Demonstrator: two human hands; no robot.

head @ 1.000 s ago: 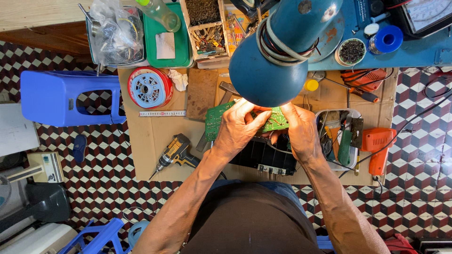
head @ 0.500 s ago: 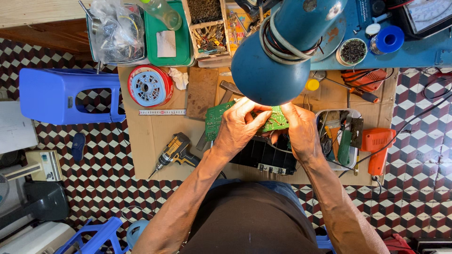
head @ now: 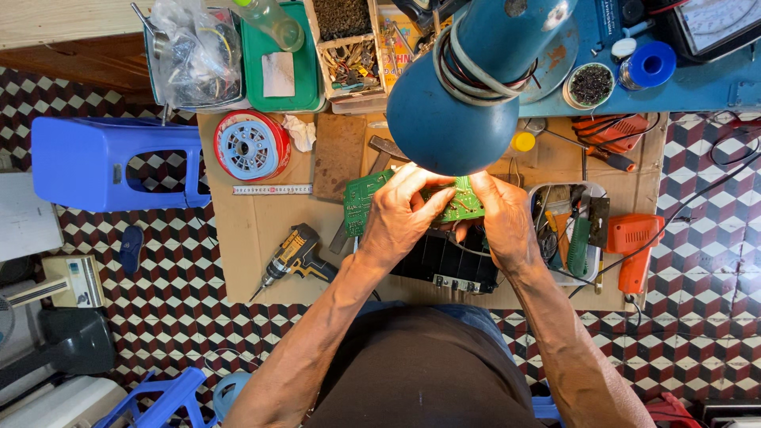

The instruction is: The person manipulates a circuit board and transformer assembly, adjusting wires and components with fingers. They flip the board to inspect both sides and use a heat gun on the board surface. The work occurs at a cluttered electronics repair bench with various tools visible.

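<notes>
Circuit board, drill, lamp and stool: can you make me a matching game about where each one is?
Things:
1. green circuit board
2. yellow and black drill
3. blue lamp shade
4. blue plastic stool

Places:
A. lying on the cardboard, left of the arms
B. on the checked floor, far left
C. held in the left hand and right hand
D. hanging above the hands

Pairs: 1-C, 2-A, 3-D, 4-B

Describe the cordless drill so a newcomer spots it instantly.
Start at the cardboard sheet spread on the checkered floor. On its lower left part, left of the left hand, lies the cordless drill on its side, bit toward the floor. It is the only yellow-and-black tool there.
</notes>
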